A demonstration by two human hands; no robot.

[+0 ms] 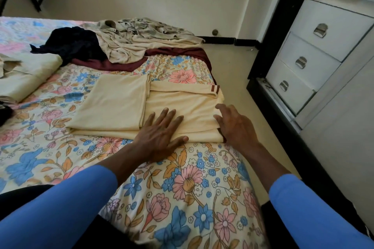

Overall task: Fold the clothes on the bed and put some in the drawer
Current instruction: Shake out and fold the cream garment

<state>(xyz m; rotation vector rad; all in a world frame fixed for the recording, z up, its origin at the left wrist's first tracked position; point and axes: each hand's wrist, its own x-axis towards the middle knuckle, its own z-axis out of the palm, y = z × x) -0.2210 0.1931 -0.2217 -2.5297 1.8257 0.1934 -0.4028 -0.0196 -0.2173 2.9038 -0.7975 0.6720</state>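
Note:
A cream garment with a maroon-striped cuff (141, 107) lies partly folded on the floral bed (182, 188), near its right edge. My left hand (162, 133) rests flat on the garment's near edge, fingers spread. My right hand (234, 125) hovers over the garment's right corner with fingers apart, holding nothing. A heap of unfolded clothes lies farther back: a dark navy piece (74, 43), a beige patterned piece (141, 36) and a maroon piece (178, 52). White drawers (315, 54) with metal handles stand to the right, all shut.
A folded cream garment (26, 75) sits at the bed's left side. A strip of pale floor (238, 79) runs between the bed and the black-framed drawer unit. A wall stands behind the bed.

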